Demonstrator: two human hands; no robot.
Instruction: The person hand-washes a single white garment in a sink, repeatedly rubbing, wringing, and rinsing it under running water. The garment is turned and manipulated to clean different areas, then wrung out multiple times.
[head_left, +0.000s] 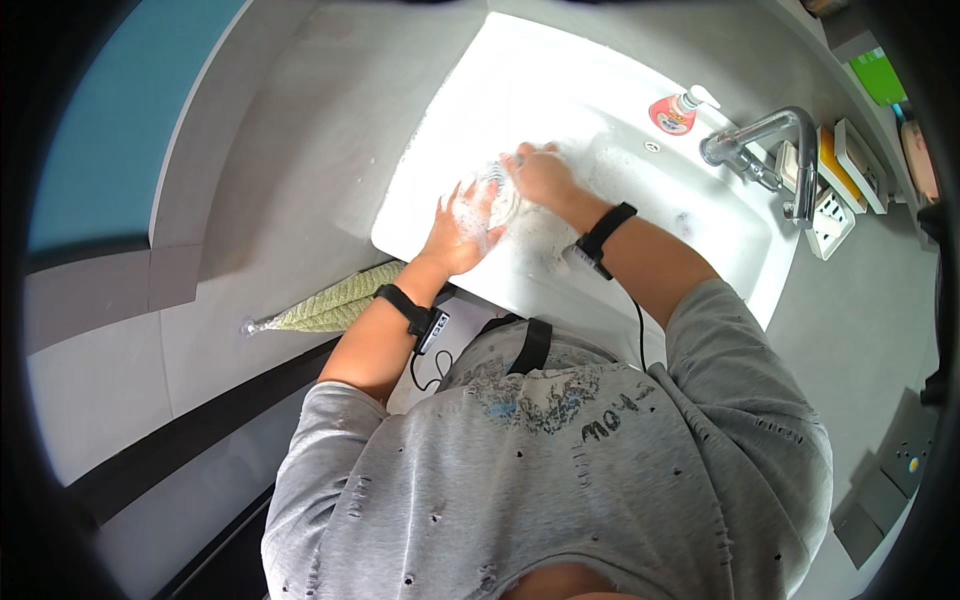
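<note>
A wet white cloth (506, 201) with some grey striping lies bunched and foamy on the bright, raised left part of a white sink (750, 289). My left hand (466, 225) rests against the cloth's left side, fingers spread and coated with suds. On the cloth's far right side, my right hand (541, 176) is curled with its fingers bent over the fabric. Glare and foam hide much of the cloth's outline. Both wrists carry black straps with small devices, and cables run from them.
A red pump bottle (673, 114) stands on the sink's far rim, near a chrome faucet (776, 142). White wall-side soap holders (831, 225) sit right of it. A green towel (341, 304) hangs at the left. Suds cling inside the basin (675, 202).
</note>
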